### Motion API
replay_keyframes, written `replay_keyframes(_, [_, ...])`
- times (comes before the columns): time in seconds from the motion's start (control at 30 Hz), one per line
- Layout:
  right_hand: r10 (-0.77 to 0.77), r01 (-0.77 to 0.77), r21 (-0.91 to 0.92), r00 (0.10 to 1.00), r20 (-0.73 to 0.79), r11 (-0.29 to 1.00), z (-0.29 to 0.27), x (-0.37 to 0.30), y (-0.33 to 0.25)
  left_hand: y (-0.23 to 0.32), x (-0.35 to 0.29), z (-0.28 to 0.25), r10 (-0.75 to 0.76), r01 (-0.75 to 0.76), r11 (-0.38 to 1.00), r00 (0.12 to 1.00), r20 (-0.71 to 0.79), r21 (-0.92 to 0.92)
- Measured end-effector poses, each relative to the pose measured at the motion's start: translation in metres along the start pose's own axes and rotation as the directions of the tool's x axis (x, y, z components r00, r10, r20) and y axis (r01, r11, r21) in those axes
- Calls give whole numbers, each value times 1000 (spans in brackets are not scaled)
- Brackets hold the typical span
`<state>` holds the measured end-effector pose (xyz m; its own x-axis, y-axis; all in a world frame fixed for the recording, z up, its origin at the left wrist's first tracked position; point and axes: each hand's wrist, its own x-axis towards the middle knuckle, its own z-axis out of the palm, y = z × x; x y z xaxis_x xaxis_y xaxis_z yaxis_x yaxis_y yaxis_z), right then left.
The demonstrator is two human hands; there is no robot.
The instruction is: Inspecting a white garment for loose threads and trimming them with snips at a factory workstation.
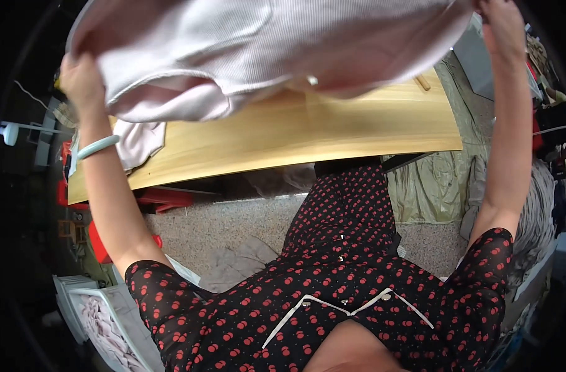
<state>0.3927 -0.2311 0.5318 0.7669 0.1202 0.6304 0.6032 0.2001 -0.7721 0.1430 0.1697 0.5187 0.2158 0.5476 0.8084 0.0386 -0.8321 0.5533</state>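
Observation:
A pale pink ribbed garment (308, 43) is spread wide in the air above the wooden table, held up between my two raised hands. My left hand (83, 84), slightly blurred, is closed on its left edge; a pale bangle circles that wrist. At the upper right my right hand (501, 25) grips the other edge, its fingertips partly hidden at the picture's rim. The garment's far part runs out of the top of the view, and its lower edge hangs loose over the table. Another pale pink cloth piece (138, 142) lies at the table's left end.
The light wooden table (283, 139) stands in front of me. A wooden stick (423, 82) lies near its right side. A white bin (109, 328) at the lower left holds pink cloth. Grey cloth (236, 263) lies on the speckled floor, and an olive sheet (428, 192) hangs at right.

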Motion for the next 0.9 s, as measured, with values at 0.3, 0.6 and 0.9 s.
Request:
replay_keyframes(0.3, [284,-21,-733,929,237,680,0,-133,254,-74,-187,109,-29,-196,872,894,448,448])
replay_keyframes(0.6, [351,2,-805,899,262,593,5,-174,262,245,-218,29,976,858,187,-109,186,-479])
replay_keyframes(0.9, [297,7,-756,917,266,655,-2,-172,265,242,-234,1,939,607,310,-73,337,-731])
